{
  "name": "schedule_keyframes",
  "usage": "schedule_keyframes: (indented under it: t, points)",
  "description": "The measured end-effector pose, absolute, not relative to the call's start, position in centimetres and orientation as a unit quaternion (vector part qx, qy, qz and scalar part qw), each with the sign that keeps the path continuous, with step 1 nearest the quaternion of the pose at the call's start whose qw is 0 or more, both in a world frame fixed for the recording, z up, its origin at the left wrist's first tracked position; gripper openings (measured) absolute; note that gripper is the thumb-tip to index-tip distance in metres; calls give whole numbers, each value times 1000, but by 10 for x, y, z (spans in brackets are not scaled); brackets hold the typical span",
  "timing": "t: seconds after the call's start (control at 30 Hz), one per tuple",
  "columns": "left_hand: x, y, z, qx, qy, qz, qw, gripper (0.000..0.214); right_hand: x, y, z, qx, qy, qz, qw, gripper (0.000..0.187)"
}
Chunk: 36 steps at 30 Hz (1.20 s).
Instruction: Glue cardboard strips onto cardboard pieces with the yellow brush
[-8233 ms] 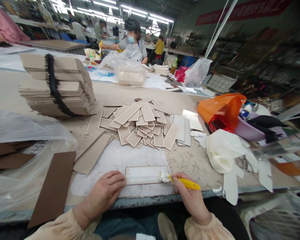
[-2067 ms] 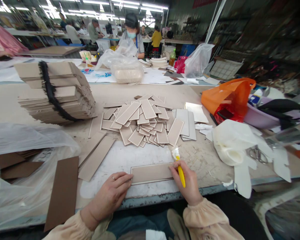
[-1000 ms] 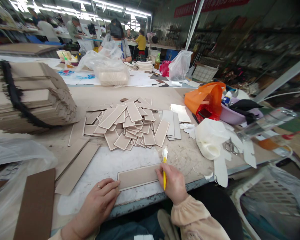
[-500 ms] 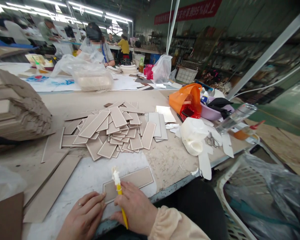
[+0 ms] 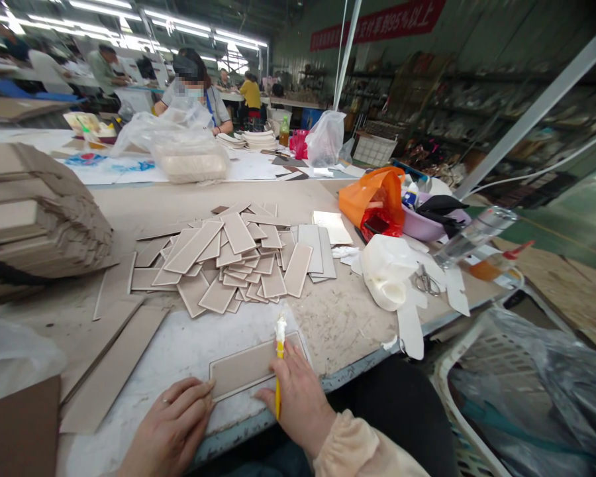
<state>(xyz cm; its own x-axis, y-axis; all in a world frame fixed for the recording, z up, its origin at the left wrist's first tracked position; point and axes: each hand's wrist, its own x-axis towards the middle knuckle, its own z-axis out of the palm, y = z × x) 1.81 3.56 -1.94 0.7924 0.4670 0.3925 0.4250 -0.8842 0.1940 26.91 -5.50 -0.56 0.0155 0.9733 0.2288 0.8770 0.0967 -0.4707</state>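
Gripping the yellow-handled brush bristles-up in our closed right hand, which hides the right end of the tan card strip lying lengthwise along the table's near edge, we rest our flat, open left hand at its left end, wrist cut off.

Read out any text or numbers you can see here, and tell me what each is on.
"95%以上": on the red banner high on the back wall; the characters before it are too blurred to read.
Bottle by the purple basin: label too small to read.
Card and the yellow brush in the right hand: no print visible.
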Motion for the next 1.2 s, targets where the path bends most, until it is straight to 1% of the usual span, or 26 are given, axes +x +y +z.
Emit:
schedule_keyframes:
  t: [0.3, 0.47, 0.53, 0.6, 0.7, 0.77, 0.83, 1.07, 1.2]
  points:
    - [25, 34, -7, 943, 237, 232, 29, 14, 284, -61, -9, -687, -681, 33, 251, 40]
    - [27, 32, -4, 943, 242, 227, 23, 15, 280, -59, -6, -698, -660, 7, 278, 34]
    - [27, 32, -5, 944, 235, 230, 17, 13, 268, -57, -1, -676, -672, 34, 299, 32]
    - [26, 34, -8, 945, 227, 235, 13, 13, 251, -54, 2, -629, -703, 89, 319, 32]
    - [23, 37, -13, 947, 212, 242, 13, 12, 229, -50, -1, -563, -745, 154, 322, 39]
    - [22, 39, -14, 947, 208, 243, 12, 12, 225, -49, -5, -556, -749, 170, 318, 42]
    - [21, 39, -14, 948, 211, 239, 11, 13, 231, -50, -6, -582, -726, 175, 322, 42]
    - [27, 36, 0, 950, 225, 218, 13, 13, 273, -60, 0, -666, -669, 110, 311, 39]
    - [38, 36, 14, 943, 275, 168, 79, 19, 280, -60, -11, -668, -676, 60, 305, 36]
